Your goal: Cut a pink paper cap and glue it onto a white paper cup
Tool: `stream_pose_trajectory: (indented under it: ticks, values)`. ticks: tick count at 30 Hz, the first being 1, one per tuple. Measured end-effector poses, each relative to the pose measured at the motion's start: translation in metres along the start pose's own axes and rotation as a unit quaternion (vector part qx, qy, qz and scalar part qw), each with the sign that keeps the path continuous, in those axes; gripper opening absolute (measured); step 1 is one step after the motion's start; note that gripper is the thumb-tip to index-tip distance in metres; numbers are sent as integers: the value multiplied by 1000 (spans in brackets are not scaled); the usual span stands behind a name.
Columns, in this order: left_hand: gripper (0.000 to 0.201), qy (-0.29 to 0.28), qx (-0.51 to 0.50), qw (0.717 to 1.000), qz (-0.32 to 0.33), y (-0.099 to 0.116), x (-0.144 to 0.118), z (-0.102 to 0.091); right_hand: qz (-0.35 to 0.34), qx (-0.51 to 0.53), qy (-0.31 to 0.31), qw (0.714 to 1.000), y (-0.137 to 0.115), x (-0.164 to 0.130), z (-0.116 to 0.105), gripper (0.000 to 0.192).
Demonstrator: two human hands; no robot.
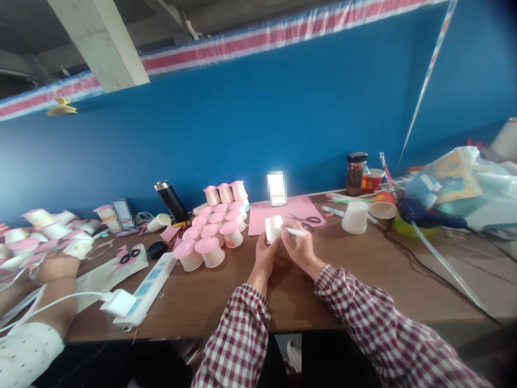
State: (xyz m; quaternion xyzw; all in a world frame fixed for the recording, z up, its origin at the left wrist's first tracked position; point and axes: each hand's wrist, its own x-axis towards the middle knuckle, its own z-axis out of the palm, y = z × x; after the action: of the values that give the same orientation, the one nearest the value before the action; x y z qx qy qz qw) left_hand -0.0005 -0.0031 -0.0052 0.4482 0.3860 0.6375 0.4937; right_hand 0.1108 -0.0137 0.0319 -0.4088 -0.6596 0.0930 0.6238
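centrally, left hand (264, 253) gripping small white cup (273, 227), fingers wrapping its side, lifting it just above brown table (363, 280). right hand (301, 245) pinching white marker (297, 232), tip touching cup. pink paper sheet (262, 215) with scissors (307, 220) lying just behind cup. pink-lidded cup stack (214, 231) standing left of cup. co-worker's hand (54, 267) resting far left of cup.

I am looking at a makeshift craft workshop. A long brown tabletop (363, 269) runs along a blue wall (258, 124). On that tabletop stand stacked pink-lidded paper cups (214, 231), with scissors (305, 219) on pink paper (262, 215) beside them, markers (335, 211) further along, and a power strip (151, 283) nearer its front edge. Bare concrete beams (100, 43) show above the wall.
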Motion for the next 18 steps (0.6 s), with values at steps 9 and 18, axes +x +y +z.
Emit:
stream_pose_trajectory:
  ticks: [9, 18]
  values:
    - [45, 10, -12, 1000, -11, -1, 0, 0, 8, -4, -3, 1000, 0, 0, -1, 15]
    - [44, 9, -32, 999, -8, -1, 2, -1, 30, 6, 1, 1000, 4, -1, 0, 14]
